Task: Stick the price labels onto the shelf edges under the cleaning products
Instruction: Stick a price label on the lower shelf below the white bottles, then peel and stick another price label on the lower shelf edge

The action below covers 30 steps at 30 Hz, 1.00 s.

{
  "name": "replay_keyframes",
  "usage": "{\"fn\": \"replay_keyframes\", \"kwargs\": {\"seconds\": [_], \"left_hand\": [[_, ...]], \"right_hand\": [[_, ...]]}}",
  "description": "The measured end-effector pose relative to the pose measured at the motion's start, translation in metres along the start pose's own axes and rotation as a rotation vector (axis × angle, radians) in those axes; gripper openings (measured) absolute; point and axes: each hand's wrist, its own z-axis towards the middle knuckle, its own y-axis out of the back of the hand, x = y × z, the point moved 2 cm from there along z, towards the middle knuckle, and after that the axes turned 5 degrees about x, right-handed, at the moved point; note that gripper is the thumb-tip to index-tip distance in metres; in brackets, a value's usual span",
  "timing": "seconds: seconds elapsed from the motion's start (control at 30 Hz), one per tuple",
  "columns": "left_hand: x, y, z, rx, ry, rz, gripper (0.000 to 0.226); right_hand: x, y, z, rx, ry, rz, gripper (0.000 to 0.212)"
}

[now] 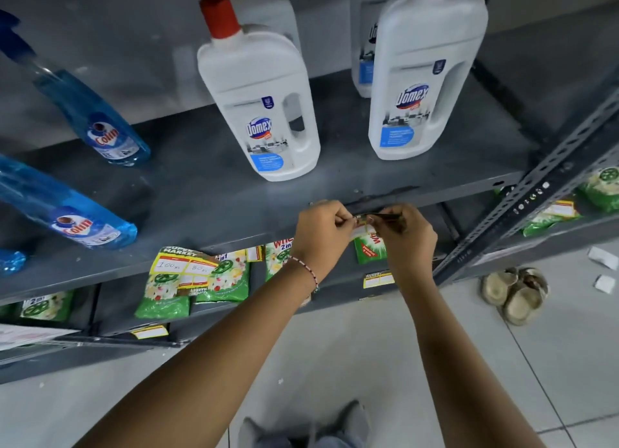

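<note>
Both hands [363,228] pinching a small, seemingly white-yellow price label [361,227].

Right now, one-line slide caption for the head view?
Both hands, left hand and right hand, pinch a price label at the grey shelf edge below two Domex bottles.
</note>
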Motion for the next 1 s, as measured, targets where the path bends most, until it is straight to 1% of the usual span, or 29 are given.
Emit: {"fn": "replay_keyframes", "kwargs": {"seconds": [0.17,0.27,0.33,0.43,0.53,0.6,0.63,0.67,0.7,0.73,0.77,0.8,0.87,0.93,1.0], "left_hand": [[0.002,0.001,0.009,-0.014,0.032,0.039,0.014],[0.004,0.005,0.009,-0.021,0.037,0.073,0.019],[0.004,0.007,0.006,-0.023,-0.011,0.107,0.017],[0.008,0.017,-0.002,-0.04,-0.089,0.121,0.01],[0.028,0.047,-0.017,-0.095,-0.142,0.126,0.011],[0.054,0.081,-0.029,-0.156,-0.144,0.181,0.009],[0.071,0.1,-0.036,-0.195,-0.116,0.245,0.005],[0.089,0.121,-0.043,-0.231,-0.059,0.32,0.007],[0.108,0.141,-0.05,-0.249,0.016,0.38,0.014],[0.127,0.159,-0.057,-0.234,0.099,0.396,0.02],[0.142,0.174,-0.063,-0.198,0.171,0.359,0.022],[0.152,0.185,-0.068,-0.155,0.23,0.294,0.019],[0.163,0.196,-0.077,-0.09,0.263,0.195,0.008],[0.165,0.199,-0.085,-0.072,0.205,0.167,0.006],[0.169,0.205,-0.096,-0.096,0.167,0.103,0.004]], "right_hand": [[0.001,-0.008,0.005,-0.084,-0.03,-0.007,0.026],[-0.001,-0.007,0.007,-0.179,-0.039,-0.042,0.039],[-0.002,-0.006,0.008,-0.22,-0.052,-0.057,0.046],[-0.008,-0.007,0.003,-0.278,-0.099,-0.02,0.044],[-0.015,-0.016,-0.012,-0.32,-0.208,0.013,0.033],[-0.019,-0.036,-0.028,-0.238,-0.263,0.005,0.026],[-0.019,-0.052,-0.037,-0.143,-0.269,-0.017,0.022],[-0.018,-0.072,-0.047,-0.018,-0.255,-0.059,0.018],[-0.015,-0.094,-0.057,0.113,-0.216,-0.101,0.016],[-0.01,-0.116,-0.068,0.223,-0.17,-0.115,0.015],[-0.003,-0.137,-0.078,0.31,-0.12,-0.098,0.015],[0.008,-0.155,-0.088,0.382,-0.071,-0.066,0.015],[0.031,-0.186,-0.106,0.472,0.003,-0.038,0.02],[0.049,-0.209,-0.119,0.488,0.087,-0.03,0.021],[0.063,-0.223,-0.13,0.471,0.148,-0.028,0.014]]}}
